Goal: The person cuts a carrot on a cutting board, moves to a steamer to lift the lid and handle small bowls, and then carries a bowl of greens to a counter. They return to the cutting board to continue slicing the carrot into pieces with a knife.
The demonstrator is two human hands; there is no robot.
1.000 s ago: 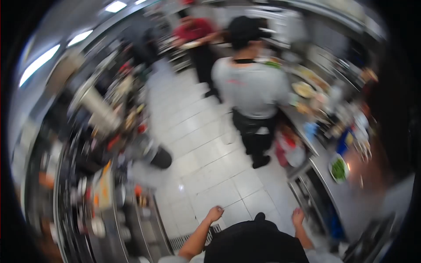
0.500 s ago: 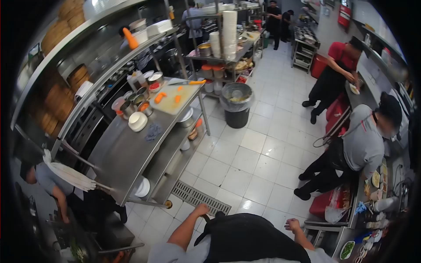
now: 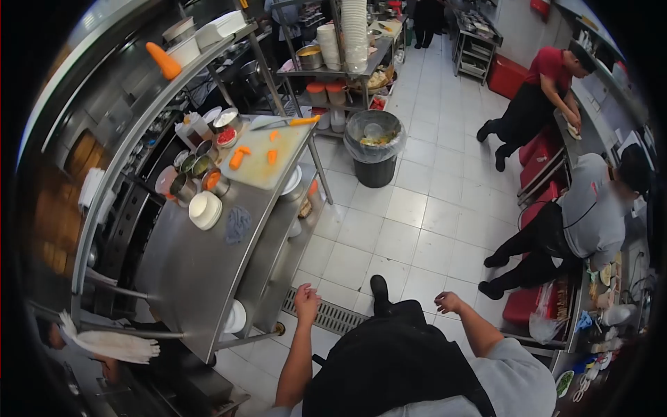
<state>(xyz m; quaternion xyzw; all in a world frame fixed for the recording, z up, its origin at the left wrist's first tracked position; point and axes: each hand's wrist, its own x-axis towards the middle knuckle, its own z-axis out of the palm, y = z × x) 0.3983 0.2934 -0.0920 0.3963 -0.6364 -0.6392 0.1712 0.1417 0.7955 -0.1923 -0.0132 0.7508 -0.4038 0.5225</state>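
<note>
A steel surface [image 3: 184,274] stands at eight o'clock, a lined bin [image 3: 376,167] at one; the floor grate [image 3: 338,320] lies at six, nearest the relaxed, empty left hand [image 3: 306,304]; the right hand [image 3: 449,302], at four, curls loosely, empty.

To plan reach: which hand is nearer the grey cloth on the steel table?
Left. The left hand hangs beside the table, apart from the grey cloth; the right hand is farther off to the right.

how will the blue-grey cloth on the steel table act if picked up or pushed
The blue-grey cloth would probably sag, judging by its crumpled folds. It lies fairly flat, so it's likely light, unless wet, which I can't tell. Pushed, it may bunch or slide on the smooth steel table.
</note>
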